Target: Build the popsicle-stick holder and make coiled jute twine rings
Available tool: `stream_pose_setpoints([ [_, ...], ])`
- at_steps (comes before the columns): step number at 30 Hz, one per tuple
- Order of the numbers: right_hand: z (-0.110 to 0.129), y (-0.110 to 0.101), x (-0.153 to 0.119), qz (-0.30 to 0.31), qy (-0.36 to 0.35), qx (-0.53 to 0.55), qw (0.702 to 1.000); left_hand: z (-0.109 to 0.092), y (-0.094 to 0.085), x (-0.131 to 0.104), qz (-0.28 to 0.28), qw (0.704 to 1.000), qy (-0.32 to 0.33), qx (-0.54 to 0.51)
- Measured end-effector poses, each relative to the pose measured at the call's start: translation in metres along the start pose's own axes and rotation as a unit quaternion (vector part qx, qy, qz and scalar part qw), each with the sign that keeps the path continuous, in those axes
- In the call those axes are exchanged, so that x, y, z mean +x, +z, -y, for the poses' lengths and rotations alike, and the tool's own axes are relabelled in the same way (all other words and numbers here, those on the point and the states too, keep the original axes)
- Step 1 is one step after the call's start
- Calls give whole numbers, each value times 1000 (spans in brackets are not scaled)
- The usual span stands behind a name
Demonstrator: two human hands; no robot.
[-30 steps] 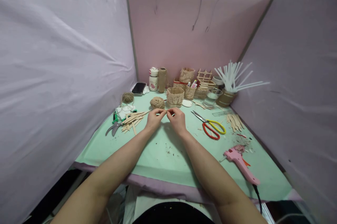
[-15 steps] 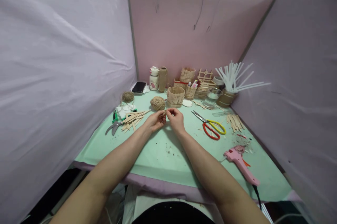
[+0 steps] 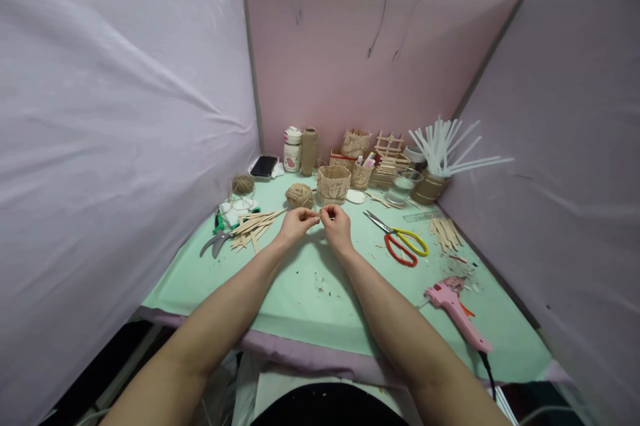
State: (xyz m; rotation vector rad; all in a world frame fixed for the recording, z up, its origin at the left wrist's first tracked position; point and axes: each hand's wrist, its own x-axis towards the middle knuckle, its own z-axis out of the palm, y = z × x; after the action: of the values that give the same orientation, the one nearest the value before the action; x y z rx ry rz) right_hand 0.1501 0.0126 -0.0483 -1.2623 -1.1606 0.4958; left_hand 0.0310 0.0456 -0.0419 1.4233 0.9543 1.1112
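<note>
My left hand (image 3: 299, 222) and my right hand (image 3: 336, 225) meet over the middle of the table, fingertips almost touching. Each pinches a small tan strand that looks like twine; the fingers hide most of it. Just behind my left hand lies a ball of jute twine (image 3: 299, 195). A round holder covered in wooden pieces (image 3: 334, 185) stands behind my right hand. To the right are scissors (image 3: 397, 237) with one red and one yellow handle, blades apart. Flat wooden sticks (image 3: 253, 229) lie in a loose pile left of my left hand.
Pruning shears (image 3: 216, 243) lie at the left, below a smaller twine ball (image 3: 243, 184). A pink glue gun (image 3: 457, 311) rests at the right front. Along the back stand a white bottle (image 3: 293, 149), a clear bowl (image 3: 404, 185) and a jar of white glue sticks (image 3: 429, 187).
My left hand has turned so its back shows more and its fingers are less visible. Both pinches have shifted slightly right, and less of the tan piece shows between them.
</note>
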Motion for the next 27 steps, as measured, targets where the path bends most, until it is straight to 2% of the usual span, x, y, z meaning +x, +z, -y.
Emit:
stream_pose_setpoints([
  [8,-1,-2,5,14,5,15,1000,0,-2,-3,-5,1000,14,2],
  [15,2,-3,7,44,16,17,999,1,-5,-3,-56,997,44,34],
  [17,3,-4,7,33,1,-6,999,0,-5,-4,-60,995,61,56],
  [21,4,-5,4,29,-74,-71,994,-3,-3,-6,-64,990,85,97],
  [27,0,-6,2,41,-129,-121,983,0,-2,-7,-40,985,69,152],
])
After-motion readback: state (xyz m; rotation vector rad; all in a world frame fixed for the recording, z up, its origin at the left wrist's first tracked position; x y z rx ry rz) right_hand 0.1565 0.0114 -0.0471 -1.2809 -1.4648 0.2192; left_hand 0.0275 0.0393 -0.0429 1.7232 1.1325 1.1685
